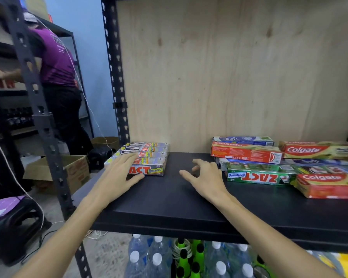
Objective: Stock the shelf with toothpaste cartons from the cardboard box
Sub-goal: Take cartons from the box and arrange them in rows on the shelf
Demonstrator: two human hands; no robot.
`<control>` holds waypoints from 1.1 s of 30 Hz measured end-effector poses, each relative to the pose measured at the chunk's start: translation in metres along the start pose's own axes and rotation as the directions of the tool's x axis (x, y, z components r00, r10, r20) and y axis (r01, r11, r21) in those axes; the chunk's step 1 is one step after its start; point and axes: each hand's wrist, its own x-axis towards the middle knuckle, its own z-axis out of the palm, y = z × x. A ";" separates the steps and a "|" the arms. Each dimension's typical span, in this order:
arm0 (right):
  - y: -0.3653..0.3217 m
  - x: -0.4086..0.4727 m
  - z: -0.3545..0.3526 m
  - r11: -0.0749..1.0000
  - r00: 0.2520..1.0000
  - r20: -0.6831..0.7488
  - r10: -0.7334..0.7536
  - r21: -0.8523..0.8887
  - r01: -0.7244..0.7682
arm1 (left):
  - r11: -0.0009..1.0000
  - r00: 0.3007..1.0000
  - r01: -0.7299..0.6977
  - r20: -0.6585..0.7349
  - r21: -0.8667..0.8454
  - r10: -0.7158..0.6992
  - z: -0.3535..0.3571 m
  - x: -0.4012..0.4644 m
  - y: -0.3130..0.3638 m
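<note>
On the black shelf [169, 201], at its left end, lies a tidy row of silver-and-red ZACT cartons [149, 159], long and flat, side by side, the front one showing a yellow "Smokers" label. The left hand [119, 171] rests on this row with straight fingers on top and the thumb against the front carton's face; its grip is wide and flat, closed round nothing. The right hand [203, 175] hovers above the bare middle of the shelf, fingers loosely curled, grip half open and empty. To the right sits a loose pile [285, 165] of red Colgate, green ZACT and blue cartons, lying at mixed angles. A cardboard box [68, 171] stands open on the floor at left.
</note>
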 end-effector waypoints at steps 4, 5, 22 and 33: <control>-0.002 -0.002 -0.001 0.997 0.997 0.069 -0.030 -0.064 0.034 | 1.000 1.000 0.009 -0.011 -0.006 -0.009 -0.002 0.001 -0.002; -0.005 -0.003 0.000 0.992 0.993 0.111 -0.048 -0.107 0.060 | 1.000 1.000 0.012 -0.022 0.011 -0.012 -0.004 0.001 0.000; -0.050 0.061 0.079 0.998 0.912 0.408 -0.034 -0.038 0.054 | 0.356 0.759 0.513 0.219 -0.781 -0.613 0.005 0.049 -0.045; -0.046 0.067 0.087 0.993 0.916 0.391 -0.086 -0.044 0.112 | 0.307 0.723 0.553 0.262 -0.774 -0.640 0.009 0.061 -0.055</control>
